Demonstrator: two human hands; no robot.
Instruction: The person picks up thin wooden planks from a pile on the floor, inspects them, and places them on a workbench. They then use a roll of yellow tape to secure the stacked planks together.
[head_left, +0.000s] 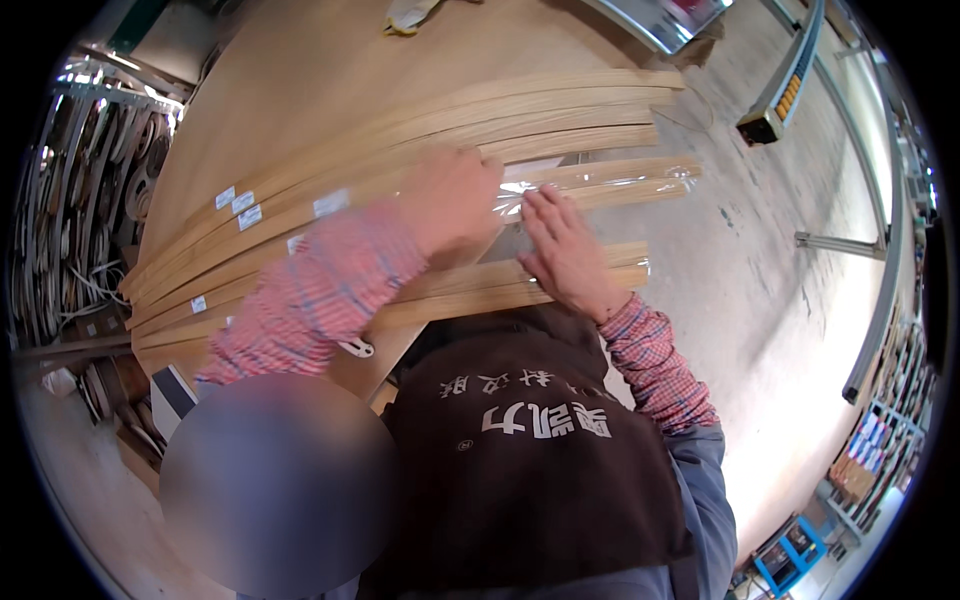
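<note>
Long, pale wood-coloured strips (560,122) lie side by side, several with small white labels (331,203). A middle pair, wrapped in clear plastic film (640,180), reaches past the table edge. My left hand (455,200) is over the strips beside the film's near part; motion blurs it and its fingers cannot be made out clearly. Just right of it, my right hand (570,255) has its fingers stretched toward the shiny film and touches or nearly touches it. Below the hands, nearer my apron, lie more strips (490,290).
The strips rest on a brown table (300,85). A white-and-yellow glove (408,15) lies at its far side. A small white object (357,348) sits by the near edge. To the right stands a metal beam (785,95); at left, a rack (90,190) holds many coiled strips.
</note>
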